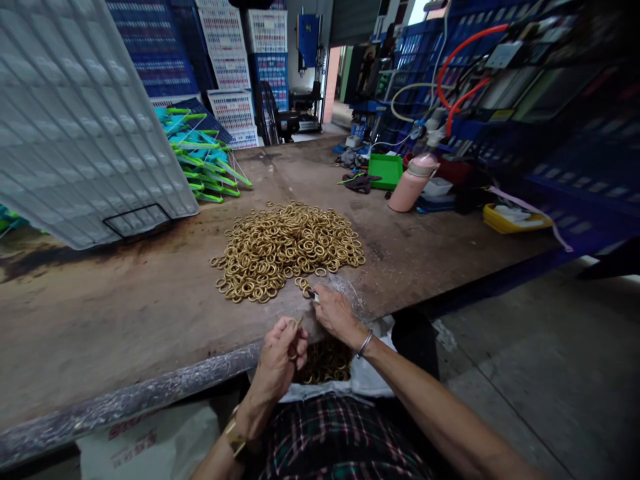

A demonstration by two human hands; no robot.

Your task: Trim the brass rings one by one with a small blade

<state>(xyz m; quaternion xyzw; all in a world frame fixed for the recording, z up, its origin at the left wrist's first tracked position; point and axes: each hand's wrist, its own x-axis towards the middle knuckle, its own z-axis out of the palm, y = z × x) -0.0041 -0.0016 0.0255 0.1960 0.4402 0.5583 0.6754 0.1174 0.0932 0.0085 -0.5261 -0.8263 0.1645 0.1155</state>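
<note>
A pile of brass-coloured rings [295,243] lies on the brown worktable [165,320]. My left hand [281,350] is closed at the table's front edge, a brass ring [299,323] pinched between thumb and finger. Up and to its right, my right hand [337,312] reaches to the pile's near edge, closed round a small tool with a dark tip [311,294]; its kind is not clear. The tip is beside a few loose rings [303,285]. Below both hands, more rings [327,363] fill an open white sack [367,373] at my lap.
A grey-white ribbed crate [100,120] stands tilted at the left, with green and turquoise plastic pieces [205,157] behind it. A pink bottle [411,187], green tray [385,171] and yellow tray [517,219] sit at the right. Stacked baskets [233,110] rise behind.
</note>
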